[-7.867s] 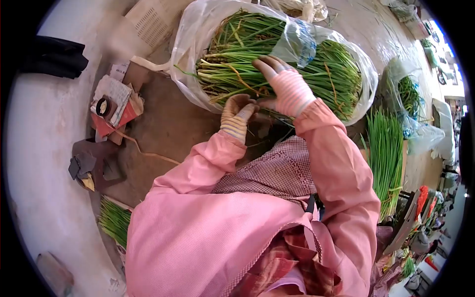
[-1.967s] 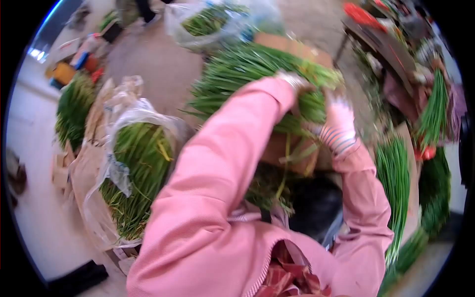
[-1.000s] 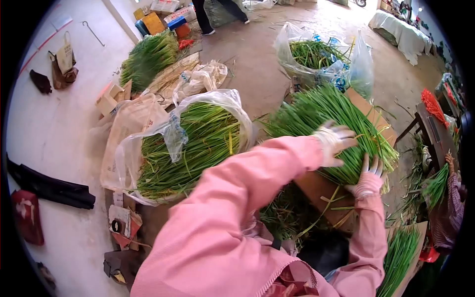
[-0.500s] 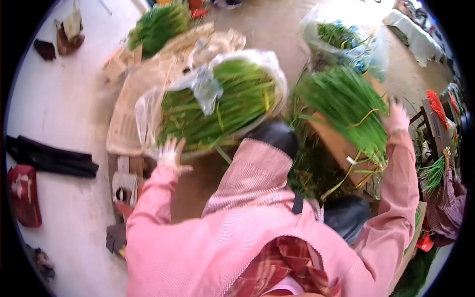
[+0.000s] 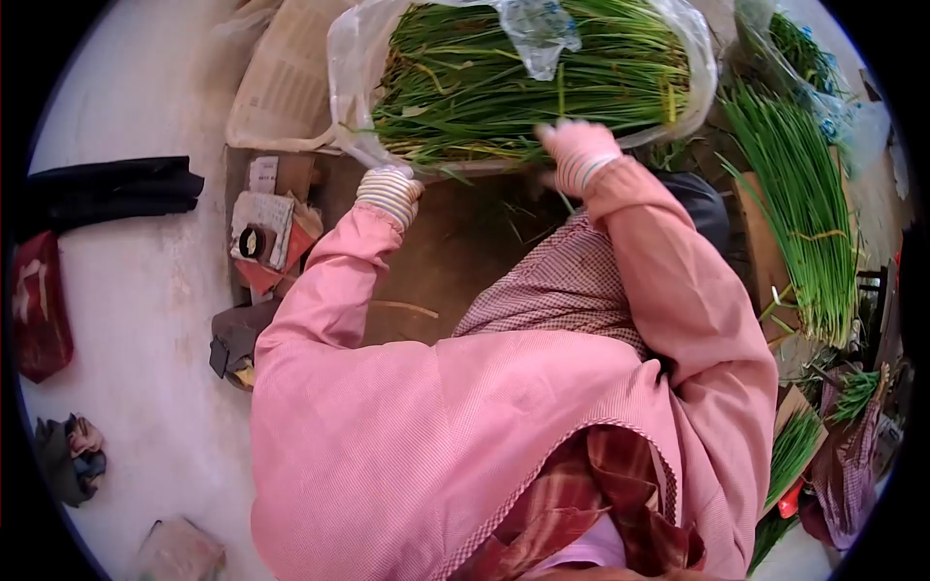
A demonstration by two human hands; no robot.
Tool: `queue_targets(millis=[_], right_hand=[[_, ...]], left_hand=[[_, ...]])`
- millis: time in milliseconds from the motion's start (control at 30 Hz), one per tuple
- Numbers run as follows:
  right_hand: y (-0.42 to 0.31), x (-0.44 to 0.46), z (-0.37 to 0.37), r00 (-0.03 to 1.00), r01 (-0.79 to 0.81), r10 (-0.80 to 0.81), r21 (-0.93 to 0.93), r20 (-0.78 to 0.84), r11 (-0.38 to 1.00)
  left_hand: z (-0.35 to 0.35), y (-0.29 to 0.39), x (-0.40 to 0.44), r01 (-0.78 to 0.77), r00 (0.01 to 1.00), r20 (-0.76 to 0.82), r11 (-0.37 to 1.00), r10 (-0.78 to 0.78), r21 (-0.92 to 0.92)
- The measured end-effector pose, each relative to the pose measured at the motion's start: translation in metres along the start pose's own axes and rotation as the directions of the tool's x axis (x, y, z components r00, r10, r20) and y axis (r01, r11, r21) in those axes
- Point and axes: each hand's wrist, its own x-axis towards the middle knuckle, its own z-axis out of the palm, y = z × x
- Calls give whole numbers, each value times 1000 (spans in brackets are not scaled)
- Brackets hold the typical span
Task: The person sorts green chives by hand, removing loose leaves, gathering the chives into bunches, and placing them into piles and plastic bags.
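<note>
A plastic-lined crate [image 5: 701, 58] full of long, thin green stalks like chives [image 5: 523, 107] stands before me at the top. My left hand [image 5: 399, 184], in a glove with a striped cuff, is at the crate's near left edge; its fingers are mostly hidden against the rim. Over the near rim, right of the middle, is my right hand [image 5: 579, 150], gloved too. Its fingers point left, somewhat blurred, with thumb and forefinger apart and nothing visible between them. A crumpled clear plastic bag [image 5: 535, 37] lies on the stalks.
A tied bundle of green stalks [image 5: 809, 237] lies on cardboard to my right, below a plastic bag [image 5: 852, 126]. A beige crate [image 5: 286, 92] is at the upper left. Left of me are a roll of tape [image 5: 254, 242], black cloth [image 5: 116, 192] and a red bag [image 5: 41, 310].
My right hand has left the bundle on the right and come over to the crate's near rim. My left hand's spread fingers no longer show. The view has tilted down and turned.
</note>
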Motion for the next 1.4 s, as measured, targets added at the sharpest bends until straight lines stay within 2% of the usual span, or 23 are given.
queue_targets(millis=[67, 133, 167, 200, 267, 300, 333, 400, 467, 500, 600, 667, 733, 767, 800, 867, 933, 1000, 1067, 1100, 1200, 1333, 1400], right_hand=[[-17, 6, 31, 973, 16, -15, -4, 228, 1000], [-21, 3, 52, 985, -26, 16, 61, 170, 998], [-24, 4, 47, 982, -78, 66, 61, 178, 995], [-24, 7, 39, 980, -72, 60, 55, 190, 996], [-27, 7, 24, 999, 23, -20, 45, -47, 999], [-28, 9, 21, 982, 95, -79, 86, -170, 992], [-33, 14, 19, 983, 99, -85, 80, -161, 992], [-44, 25, 18, 989, 124, -117, 80, -86, 989], [-39, 37, 31, 989, 141, -134, 108, -70, 984], [-33, 42, 37, 986, 112, -91, 147, -143, 983], [-16, 53, 32, 974, -53, 88, 168, -208, 984], [-7, 63, 24, 950, -68, 91, 86, -299, 994], [12, 87, 24, 962, -43, 97, 211, -256, 977], [29, 105, 36, 933, 22, 77, 270, -351, 962], [34, 118, 31, 952, 29, 90, 380, -291, 924], [42, 132, 25, 978, -39, 137, 508, -157, 861], [52, 133, 18, 995, 66, -1, 635, -102, 770], [51, 121, 18, 951, 280, -86, 707, -297, 650], [27, 102, 6, 945, 154, 59, 595, -323, 789], [6, 91, -1, 906, 207, 1, 445, -424, 871], [-41, 79, 5, 909, 221, -177, 78, -377, 972], [-44, 101, 21, 942, 97, -109, -54, -318, 994], [-48, 104, 3, 997, -1, -2, -43, -71, 999]], left_hand=[[20, -8, -10, 66, 976, 208, 997, -59, -27], [33, -16, -19, 291, 810, 560, 948, -174, -126], [50, -21, -20, 373, 792, 585, 898, -177, -234], [112, -37, -22, 457, 826, 554, 699, -104, -550], [122, -21, -34, 331, 899, 278, 111, -339, -937], [87, -5, -33, 350, 837, 412, -228, -360, -909], [51, 11, -26, 314, 773, 541, -539, -332, -781], [63, 23, 6, -14, 802, 333, -573, -496, -819], [41, 31, 23, -21, 805, 513, -877, -300, -480], [28, 31, 34, -102, 814, 519, -945, -259, -312], [37, 30, 53, -288, 811, 503, -952, -299, -102], [45, 32, 60, -304, 822, 498, -952, -275, -24], [50, 32, 66, -296, 790, 548, -954, -273, -49], [48, 33, 67, -343, 833, 469, -939, -293, 24], [54, 33, 71, -344, 832, 471, -938, -292, 26], [73, 30, 79, -354, 904, 336, -906, -266, 234], [88, 33, 78, -348, 923, 272, -895, -274, 279], [84, 35, 80, -333, 940, 193, -883, -282, 330], [79, 41, 79, -299, 950, 46, -861, -308, 411], [78, 42, 77, -290, 953, 52, -852, -298, 436], [83, 42, 68, -286, 958, 149, -870, -246, 402], [87, 31, 60, -251, 958, 229, -890, -173, 380], [83, 25, 51, -179, 874, 441, -979, -205, -101]])
